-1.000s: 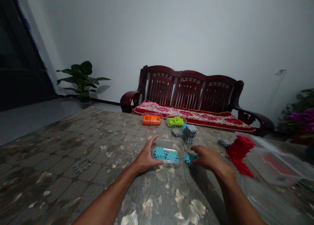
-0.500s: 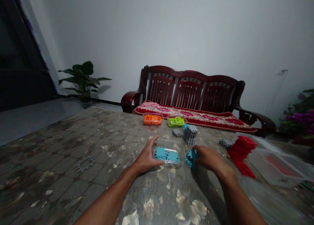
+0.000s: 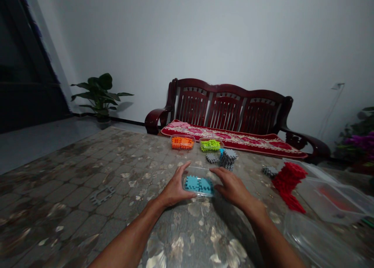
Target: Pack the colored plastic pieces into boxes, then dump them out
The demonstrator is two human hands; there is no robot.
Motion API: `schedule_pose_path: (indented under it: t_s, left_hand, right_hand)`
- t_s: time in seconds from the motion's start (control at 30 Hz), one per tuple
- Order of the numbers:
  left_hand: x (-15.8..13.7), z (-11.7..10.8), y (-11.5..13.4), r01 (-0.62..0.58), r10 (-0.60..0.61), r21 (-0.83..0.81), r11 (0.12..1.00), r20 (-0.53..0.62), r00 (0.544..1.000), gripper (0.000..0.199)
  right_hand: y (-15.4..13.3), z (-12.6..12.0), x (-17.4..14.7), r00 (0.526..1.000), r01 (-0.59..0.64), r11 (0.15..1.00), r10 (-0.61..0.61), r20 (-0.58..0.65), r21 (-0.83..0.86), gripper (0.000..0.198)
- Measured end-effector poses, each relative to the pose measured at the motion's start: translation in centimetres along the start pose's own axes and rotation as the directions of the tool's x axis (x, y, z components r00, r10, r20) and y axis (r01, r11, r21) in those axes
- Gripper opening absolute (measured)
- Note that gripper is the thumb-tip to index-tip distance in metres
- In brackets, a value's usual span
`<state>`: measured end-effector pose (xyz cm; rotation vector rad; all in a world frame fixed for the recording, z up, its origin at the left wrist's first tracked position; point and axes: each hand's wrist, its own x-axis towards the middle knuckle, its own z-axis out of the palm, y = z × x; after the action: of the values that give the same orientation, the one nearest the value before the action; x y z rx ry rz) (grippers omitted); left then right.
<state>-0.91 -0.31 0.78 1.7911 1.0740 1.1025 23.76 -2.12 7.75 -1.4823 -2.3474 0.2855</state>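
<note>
Your L hand (image 3: 174, 188) is clamped round the left end of the clear container (image 3: 201, 168), blue pcs (image 3: 196, 184) inside; your R hand (image 3: 235, 187) is at its right end, can't tell if gripping. Container's on the counter (image 3: 146, 162), nearer you than the grey stack (image 3: 228, 156).

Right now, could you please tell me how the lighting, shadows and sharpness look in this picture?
In the head view, light is dim, with the far left nearly black; a soft shadow falls on the table beneath the right hand and forearm; pale highlights edge the clear container; the purple flowers look soft.
</note>
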Motion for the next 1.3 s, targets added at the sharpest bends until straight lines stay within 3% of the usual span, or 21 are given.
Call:
schedule_pose_path:
  t_s: [0.1, 0.23, 0.43, 0.6, 0.73, 0.83, 1.07, 1.17, 1.3]
  left_hand:
    - [0.1, -0.1, 0.0, -0.011, 0.011, 0.027, 1.000, -0.005, 1.000, 0.111]
    - [0.2, -0.1, 0.0, -0.015, 0.015, 0.045, 0.999, -0.010, 1.000, 0.111]
    - [0.2, -0.1, -0.1, -0.004, 0.005, 0.059, 0.998, -0.009, 1.000, 0.111]
    - [0.2, -0.1, -0.3, -0.007, 0.008, 0.056, 0.998, -0.012, 1.000, 0.110]
    - [0.2, -0.1, -0.4, -0.019, 0.020, 0.054, 0.998, -0.013, 1.000, 0.110]
    - [0.2, -0.1, -0.4, -0.009, 0.010, 0.052, 0.999, -0.012, 1.000, 0.110]
    - [0.2, -0.1, -0.4, -0.008, 0.009, 0.045, 0.999, -0.017, 1.000, 0.110]
    - [0.2, -0.1, -0.5, -0.023, 0.024, 0.045, 0.999, -0.013, 1.000, 0.110]
    - [0.1, -0.1, -0.5, -0.030, 0.031, 0.045, 0.999, -0.015, 0.999, 0.110]
  right_hand:
    - [0.7, -0.5, 0.0, 0.999, -0.045, 0.997, 0.045, -0.013, -0.055, 0.055]
    - [2.8, -1.6, -0.5, 0.980, -0.198, 0.972, 0.197, -0.015, -0.125, 0.047]
    - [6.9, -1.8, -1.4, 0.896, -0.392, 0.896, 0.423, 0.135, -0.207, 0.062]
    - [9.0, -1.2, -2.0, 0.867, -0.420, 0.874, 0.466, 0.178, -0.245, 0.072]
    - [9.3, -0.9, -2.2, 0.845, -0.442, 0.843, 0.506, 0.172, -0.308, 0.061]
    - [9.2, -0.7, -2.1, 0.842, -0.443, 0.829, 0.515, 0.159, -0.342, 0.050]
    - [9.1, -1.2, -1.8, 0.850, -0.458, 0.816, 0.519, 0.096, -0.354, 0.050]
    - [8.0, -2.0, -1.6, 0.907, -0.411, 0.884, 0.421, -0.002, -0.221, 0.055]
    - [4.5, -2.1, -1.0, 0.971, -0.214, 0.977, 0.213, -0.112, 0.008, 0.064]
